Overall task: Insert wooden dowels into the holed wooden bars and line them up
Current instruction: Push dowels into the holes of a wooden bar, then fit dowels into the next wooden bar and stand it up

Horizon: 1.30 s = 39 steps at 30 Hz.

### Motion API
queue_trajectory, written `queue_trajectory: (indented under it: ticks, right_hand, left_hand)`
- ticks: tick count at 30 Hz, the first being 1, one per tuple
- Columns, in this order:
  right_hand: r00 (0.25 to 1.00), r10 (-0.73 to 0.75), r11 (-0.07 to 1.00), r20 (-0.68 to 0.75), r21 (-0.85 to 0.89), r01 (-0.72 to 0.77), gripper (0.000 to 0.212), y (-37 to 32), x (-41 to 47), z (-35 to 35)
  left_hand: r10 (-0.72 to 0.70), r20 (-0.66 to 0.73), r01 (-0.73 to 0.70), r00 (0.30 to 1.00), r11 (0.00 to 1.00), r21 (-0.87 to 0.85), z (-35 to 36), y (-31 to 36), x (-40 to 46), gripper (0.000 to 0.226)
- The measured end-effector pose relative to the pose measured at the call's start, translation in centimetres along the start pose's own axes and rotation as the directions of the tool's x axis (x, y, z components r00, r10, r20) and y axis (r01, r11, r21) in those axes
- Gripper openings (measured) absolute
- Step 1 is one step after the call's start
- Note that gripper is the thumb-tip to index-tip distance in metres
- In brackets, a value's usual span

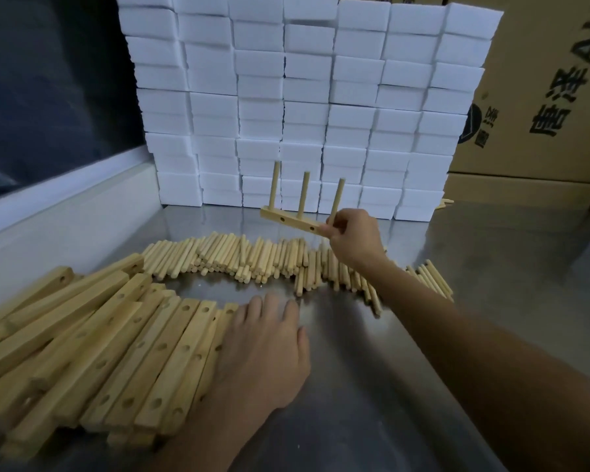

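The right hand (353,238) pinches the near end of a bar (292,221) with three dowels (303,195) upright in it, lifted above the far tabletop (423,335). It seems ready for lining up. The left hand (264,345) lies spread on the bar pile (116,342), likely choosing the next; loose dowels (252,257) lie between.

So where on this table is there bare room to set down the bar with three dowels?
Bare steel lies between the white foam blocks and the dowel row, under the assembled bar held by the right hand. More lies right of the left hand, and toward the cardboard boxes. Crowded: the holed bars at left.
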State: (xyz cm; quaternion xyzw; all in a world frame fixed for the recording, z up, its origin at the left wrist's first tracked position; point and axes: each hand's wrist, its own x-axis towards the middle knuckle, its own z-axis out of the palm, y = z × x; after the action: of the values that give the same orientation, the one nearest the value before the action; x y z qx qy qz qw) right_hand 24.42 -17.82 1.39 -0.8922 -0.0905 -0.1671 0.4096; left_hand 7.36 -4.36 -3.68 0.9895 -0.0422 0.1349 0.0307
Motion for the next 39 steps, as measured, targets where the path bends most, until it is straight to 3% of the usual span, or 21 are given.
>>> queue_trajectory:
  ticks: [6,14,26,29,32,34,39]
  right_hand:
    - [0.998,0.034,0.995,0.061,-0.091,-0.028,0.020,1.6,8.5,4.4]
    - [0.995,0.025,0.993,0.099,-0.115,-0.014,0.016,2.5,13.4,8.0]
    - [0.989,0.114,0.969,0.093,-0.230,-0.090,0.012,3.1,13.4,9.6]
    - [0.987,0.134,0.965,0.087,-0.238,-0.110,0.000,2.5,13.0,9.2]
    - [0.989,0.139,0.965,0.056,-0.234,-0.123,0.026,2.4,12.8,8.6]
    - [0.991,0.125,0.965,0.044,-0.236,-0.111,0.029,2.2,12.5,8.0]
    - [0.996,0.080,0.963,0.050,-0.262,-0.064,0.012,1.0,11.0,6.6]
  left_hand:
    - [-0.035,0.069,0.033,0.997,0.999,0.023,-0.1,0.2,0.8,0.055]
    - [-0.009,0.101,0.003,0.995,0.999,0.053,0.1,0.1,1.3,0.055]
    - [-0.028,0.086,0.023,0.996,0.998,0.058,0.1,0.4,1.2,0.060]
    - [-0.031,0.070,0.028,0.997,0.998,0.054,0.2,0.3,1.1,0.056]
    - [-0.035,0.053,0.033,0.998,0.999,0.032,0.2,0.3,0.9,0.052]
    - [-0.040,0.039,0.039,0.998,0.999,0.019,0.2,0.3,0.8,0.049]
    - [-0.040,-0.017,0.039,0.999,0.999,-0.019,0.3,0.3,0.6,0.048]
